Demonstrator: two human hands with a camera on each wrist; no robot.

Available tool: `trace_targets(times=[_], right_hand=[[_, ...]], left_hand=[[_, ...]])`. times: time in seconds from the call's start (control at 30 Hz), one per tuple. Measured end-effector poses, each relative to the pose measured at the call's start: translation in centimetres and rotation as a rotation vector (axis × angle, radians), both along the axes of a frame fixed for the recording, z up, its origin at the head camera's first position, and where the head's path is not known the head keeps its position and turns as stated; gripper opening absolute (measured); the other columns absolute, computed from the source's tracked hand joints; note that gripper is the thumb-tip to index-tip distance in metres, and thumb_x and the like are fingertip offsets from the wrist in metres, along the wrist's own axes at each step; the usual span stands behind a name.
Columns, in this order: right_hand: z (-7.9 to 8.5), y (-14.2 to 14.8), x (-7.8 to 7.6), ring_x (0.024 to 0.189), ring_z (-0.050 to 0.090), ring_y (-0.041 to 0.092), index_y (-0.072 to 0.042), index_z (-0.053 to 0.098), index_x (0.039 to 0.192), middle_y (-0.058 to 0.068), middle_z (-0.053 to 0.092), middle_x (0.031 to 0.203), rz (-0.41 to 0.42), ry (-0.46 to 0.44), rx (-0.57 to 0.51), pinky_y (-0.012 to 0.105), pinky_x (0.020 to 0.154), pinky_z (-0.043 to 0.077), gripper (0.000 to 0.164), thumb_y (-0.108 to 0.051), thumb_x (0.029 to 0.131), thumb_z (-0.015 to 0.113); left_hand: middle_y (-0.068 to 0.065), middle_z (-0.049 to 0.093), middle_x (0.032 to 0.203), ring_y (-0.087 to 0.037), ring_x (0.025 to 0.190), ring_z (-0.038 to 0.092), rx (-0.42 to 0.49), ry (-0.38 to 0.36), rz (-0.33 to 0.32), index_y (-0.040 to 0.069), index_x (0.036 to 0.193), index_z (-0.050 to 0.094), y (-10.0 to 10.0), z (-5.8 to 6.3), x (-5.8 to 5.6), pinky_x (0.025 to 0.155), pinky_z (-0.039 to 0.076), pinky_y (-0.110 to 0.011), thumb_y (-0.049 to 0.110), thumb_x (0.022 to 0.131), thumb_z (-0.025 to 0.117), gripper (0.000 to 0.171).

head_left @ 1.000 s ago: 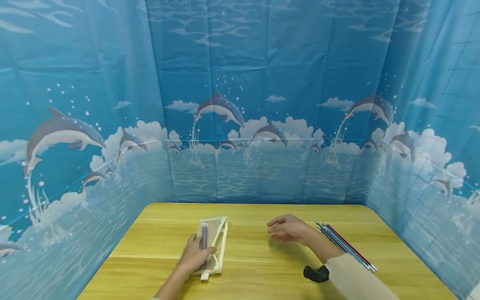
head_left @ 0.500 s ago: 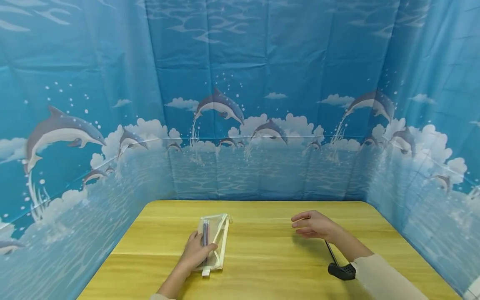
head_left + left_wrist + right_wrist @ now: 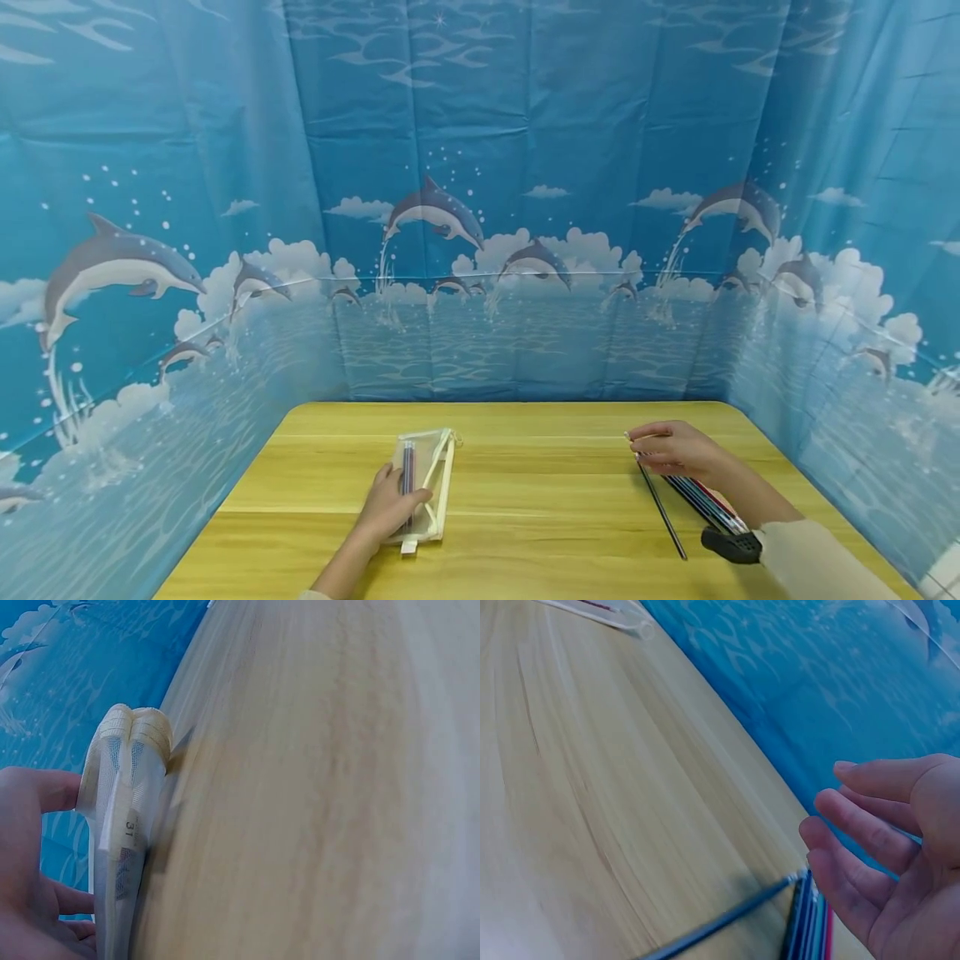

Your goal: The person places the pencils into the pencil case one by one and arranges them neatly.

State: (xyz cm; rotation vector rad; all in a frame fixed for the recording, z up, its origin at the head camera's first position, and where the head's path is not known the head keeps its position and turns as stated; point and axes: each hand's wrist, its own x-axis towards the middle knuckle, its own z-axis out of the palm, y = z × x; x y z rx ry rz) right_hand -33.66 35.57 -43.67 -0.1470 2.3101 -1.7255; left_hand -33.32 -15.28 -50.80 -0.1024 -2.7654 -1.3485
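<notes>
My left hand (image 3: 392, 504) holds a pale mesh pencil case (image 3: 438, 500) on the table's left half, thumb across its upper face. Several pencils (image 3: 408, 475) show through the mesh. In the left wrist view the case (image 3: 124, 825) is seen end-on, with thumb and fingers against it. Over the right half, my right hand (image 3: 678, 447) hovers with loosely bent fingers and nothing in them. Under it lies a bundle of pencils (image 3: 702, 502), dark ones and a red one. A single dark pencil (image 3: 662, 510) slants away from the bundle; its far end is near the fingertips.
The wooden table (image 3: 525, 517) has a light grain and rounded far corners. A blue curtain (image 3: 495, 350) printed with dolphins stands behind it and at both sides. On the right wrist sits a black strap mount (image 3: 731, 546).
My right hand has moved right, from mid-table to over the pencils. The single dark pencil now lies apart from the bundle at an angle. My left hand and the pencil case have stayed put.
</notes>
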Motion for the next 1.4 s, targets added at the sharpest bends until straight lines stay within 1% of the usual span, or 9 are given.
trace_targets(times=[0.23,0.3,0.37,0.6,0.7,0.9,1.1,1.23,1.4], right_hand=[[-0.6,3.4,0.4,0.11,0.068,0.036,0.012,0.048,0.145,0.021,0.065,0.128,-0.109,0.059,0.187,0.047,0.088,0.058,0.056,-0.022,0.104,0.065],[-1.0,4.4,0.6,0.111,0.067,0.037,0.014,0.047,0.144,0.022,0.065,0.127,-0.117,0.069,0.223,0.049,0.09,0.057,0.056,-0.022,0.104,0.065],[-1.3,5.2,0.9,0.112,0.067,0.038,0.016,0.046,0.143,0.025,0.064,0.128,-0.119,0.067,0.226,0.051,0.091,0.057,0.056,-0.02,0.105,0.064],[-2.7,7.3,1.5,0.11,0.069,0.034,0.018,0.043,0.143,0.025,0.065,0.128,-0.128,0.043,0.186,0.047,0.09,0.058,0.057,-0.019,0.105,0.063],[-3.0,7.9,1.7,0.11,0.068,0.034,0.02,0.041,0.143,0.028,0.064,0.129,-0.111,0.053,0.198,0.046,0.089,0.059,0.057,-0.018,0.106,0.06],[-3.5,8.1,1.7,0.107,0.069,0.033,0.018,0.048,0.14,0.024,0.066,0.123,-0.155,0.067,0.27,0.043,0.085,0.06,0.053,-0.019,0.105,0.063],[-4.5,8.3,1.6,0.104,0.069,0.034,0.02,0.054,0.134,0.024,0.068,0.118,-0.167,0.119,0.34,0.042,0.082,0.06,0.046,-0.014,0.104,0.064],[-4.9,8.0,1.5,0.1,0.069,0.034,0.017,0.06,0.129,0.021,0.07,0.112,-0.185,0.165,0.432,0.045,0.08,0.06,0.041,-0.013,0.102,0.066],[-4.8,7.2,1.6,0.094,0.068,0.034,0.014,0.066,0.123,0.019,0.072,0.105,-0.19,0.216,0.533,0.048,0.079,0.059,0.035,-0.012,0.1,0.069]], left_hand=[[-0.038,0.025,0.158,-0.06,0.139,0.032,0.0,0.019,0.0,-0.018,0.146,0.042,-0.1,0.1,0.0,0.11,0.032,-0.07,0.037,0.088,0.074,0.087],[-0.038,0.025,0.158,-0.06,0.139,0.032,-0.003,0.016,0.0,-0.018,0.146,0.042,-0.1,0.1,0.0,0.11,0.032,-0.07,0.037,0.088,0.074,0.087],[-0.038,0.025,0.158,-0.06,0.139,0.032,-0.005,0.01,0.002,-0.018,0.146,0.042,-0.1,0.0,0.0,0.11,0.032,-0.07,0.037,0.088,0.075,0.087],[-0.038,0.023,0.159,-0.061,0.14,0.029,-0.003,-0.014,0.0,-0.018,0.147,0.041,0.1,0.0,0.2,0.108,0.032,-0.073,0.039,0.089,0.075,0.088],[-0.037,0.023,0.159,-0.061,0.14,0.03,-0.006,-0.011,0.002,-0.017,0.147,0.042,0.1,-0.1,0.2,0.109,0.031,-0.072,0.038,0.088,0.075,0.087],[-0.038,0.024,0.158,-0.061,0.138,0.032,-0.007,0.01,0.004,-0.017,0.146,0.042,-0.1,0.0,0.4,0.109,0.032,-0.071,0.038,0.087,0.075,0.087],[-0.038,0.024,0.158,-0.06,0.14,0.031,-0.016,0.001,0.003,-0.017,0.146,0.042,0.0,0.1,0.1,0.109,0.032,-0.07,0.039,0.088,0.074,0.087],[-0.038,0.024,0.159,-0.06,0.14,0.031,-0.003,0.013,-0.005,-0.017,0.146,0.042,0.0,0.1,0.1,0.11,0.031,-0.071,0.038,0.088,0.075,0.087],[-0.037,0.024,0.159,-0.06,0.139,0.032,-0.001,0.016,0.001,-0.017,0.146,0.042,-0.1,0.0,0.2,0.11,0.031,-0.07,0.038,0.087,0.075,0.088]])
